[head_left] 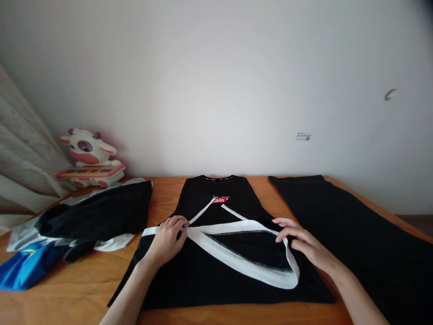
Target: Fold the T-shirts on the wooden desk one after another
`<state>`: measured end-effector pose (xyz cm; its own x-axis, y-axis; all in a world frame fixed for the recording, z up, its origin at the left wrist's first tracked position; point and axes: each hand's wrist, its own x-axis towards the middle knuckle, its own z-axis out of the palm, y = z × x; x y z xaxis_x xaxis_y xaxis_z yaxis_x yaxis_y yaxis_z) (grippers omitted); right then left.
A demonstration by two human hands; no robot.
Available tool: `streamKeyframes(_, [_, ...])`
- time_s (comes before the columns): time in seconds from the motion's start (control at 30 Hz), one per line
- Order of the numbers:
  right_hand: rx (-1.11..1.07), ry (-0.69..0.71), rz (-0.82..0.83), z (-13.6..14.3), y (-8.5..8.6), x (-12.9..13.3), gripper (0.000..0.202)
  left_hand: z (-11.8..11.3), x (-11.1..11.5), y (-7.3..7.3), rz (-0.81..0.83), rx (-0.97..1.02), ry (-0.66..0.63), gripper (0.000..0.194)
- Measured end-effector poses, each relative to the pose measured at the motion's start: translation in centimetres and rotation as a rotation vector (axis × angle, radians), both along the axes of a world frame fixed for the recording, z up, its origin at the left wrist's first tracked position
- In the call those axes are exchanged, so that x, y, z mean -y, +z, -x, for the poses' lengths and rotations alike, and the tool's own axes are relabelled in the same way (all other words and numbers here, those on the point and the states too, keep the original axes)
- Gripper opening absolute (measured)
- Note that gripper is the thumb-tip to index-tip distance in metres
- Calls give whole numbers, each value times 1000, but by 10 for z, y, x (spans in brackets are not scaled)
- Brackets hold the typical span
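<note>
A black garment with a white band lies spread in front of me, its band forming a gaping loop that shows the dark inside. My left hand is closed at the band's left part, fingertips pressed down on it. At the loop's right end, my right hand pinches the band's edge with bent fingers, the index finger held off. Two white strings run up from the band across a black top with a red printed label. Where the two black pieces meet is hard to make out.
A wooden table carries everything. On the left are a heap of black and white clothes, a blue cloth and a cow-shaped toy keyboard. Black folded fabric lies on the right. A white wall stands behind.
</note>
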<state>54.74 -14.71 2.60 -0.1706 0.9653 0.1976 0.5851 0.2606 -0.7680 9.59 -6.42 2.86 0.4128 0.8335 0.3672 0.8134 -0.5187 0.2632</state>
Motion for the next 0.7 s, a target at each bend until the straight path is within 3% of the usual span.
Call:
streamKeyframes(0.2, [187,-78,-3,0,5,6,17,0,0,-2,32,29,-7,33])
streamKeyframes(0.27, [200,-63,1,1,6,8,9,0,0,-2,39,33,-8,33])
streamKeyframes(0.47, [213,18,82,3,10,10,9,-1,0,0,37,42,-4,33])
streamKeyframes(0.6, [50,-121,45,3,4,2,18,0,0,-1,32,53,-1,31])
streamKeyframes(0.7, [-113,-347,38,-3,-8,-8,26,-1,0,-1,24,60,8,30])
